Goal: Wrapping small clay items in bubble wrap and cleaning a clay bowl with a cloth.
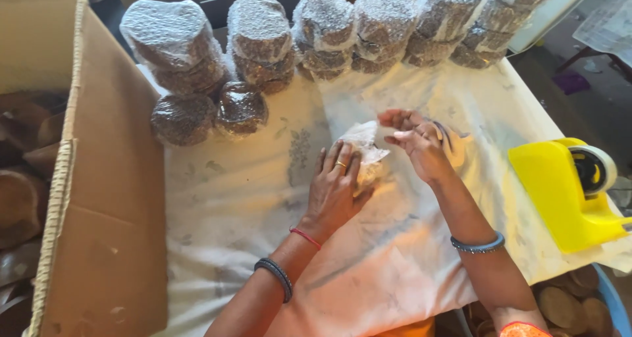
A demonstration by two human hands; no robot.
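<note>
A small bubble-wrapped bundle (364, 154) lies mid-cloth, pressed under the flat, spread left hand (336, 189); the right hand (421, 143) hovers just right, fingers loosely curled, empty. Far side — stacked wrapped discs (260, 37). Left, a cardboard box (99, 179) holds brown discs, cut off. Right — a yellow tape dispenser (566, 192).

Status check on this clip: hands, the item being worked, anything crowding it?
Left hand flat on the clear wrap bundle. Right hand open just beside it, holding nothing visible. Yellow tape dispenser apart at right; wrapped stacks behind, not crowding.
</note>
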